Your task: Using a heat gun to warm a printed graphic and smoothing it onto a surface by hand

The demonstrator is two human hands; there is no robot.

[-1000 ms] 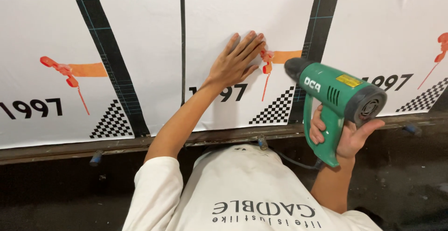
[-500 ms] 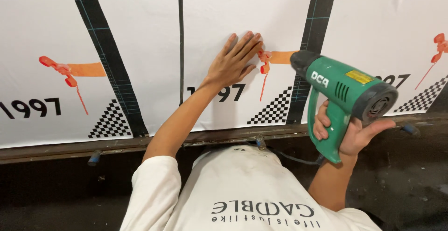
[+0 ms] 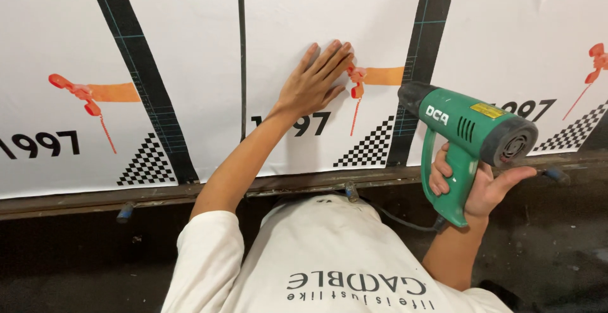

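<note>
My left hand (image 3: 313, 82) lies flat, fingers spread, on a white printed sheet (image 3: 285, 22) stretched over a board, beside an orange and red graphic (image 3: 370, 79). My right hand (image 3: 478, 183) grips the handle of a green heat gun (image 3: 472, 129), whose dark nozzle points left toward the sheet near a black vertical stripe (image 3: 418, 72). A black cord (image 3: 399, 219) runs from the base of the heat gun's handle.
More white printed panels lie to the left (image 3: 63, 47) and right (image 3: 525, 34), with black diagonal bands and chequered corners. A wooden rail (image 3: 95, 199) with small clamps runs along the sheet's near edge. Below it is a dark floor (image 3: 557, 250).
The heat gun has drifted slightly right and lower, its nozzle still aimed at the sheet. My left hand stays pressed on the same spot.
</note>
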